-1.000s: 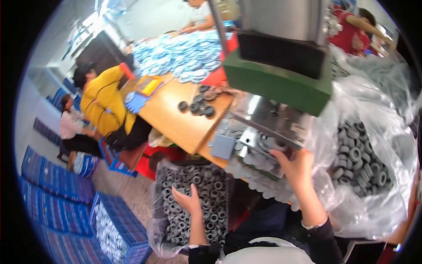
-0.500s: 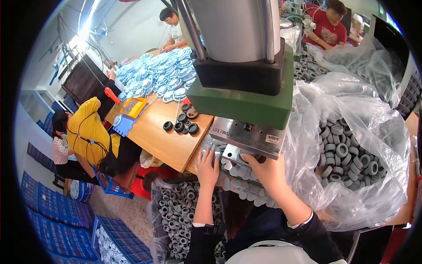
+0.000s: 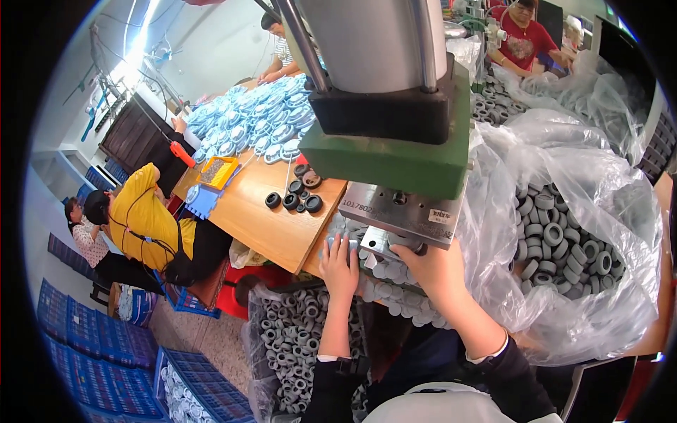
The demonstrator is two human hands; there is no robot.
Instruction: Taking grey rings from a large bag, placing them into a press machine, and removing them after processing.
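Grey rings (image 3: 395, 299) under left hand (image 3: 340, 266), right hand (image 3: 434, 264), two hands.

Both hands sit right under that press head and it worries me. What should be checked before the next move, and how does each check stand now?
1. Left hand clear of the press: not ok, its fingers lie at the edge of the metal plate.
2. Right hand clear: not ok, it reaches under the plate's front edge.
3. Part seated in the die: cannot tell, the hands and plate hide it.
4. Supply within reach: ok, grey rings fill the clear plastic bag at the right.
5. Bag of grey rings below: ok, open under the left forearm.
6. Press head raised: ok, it stands above the plate.
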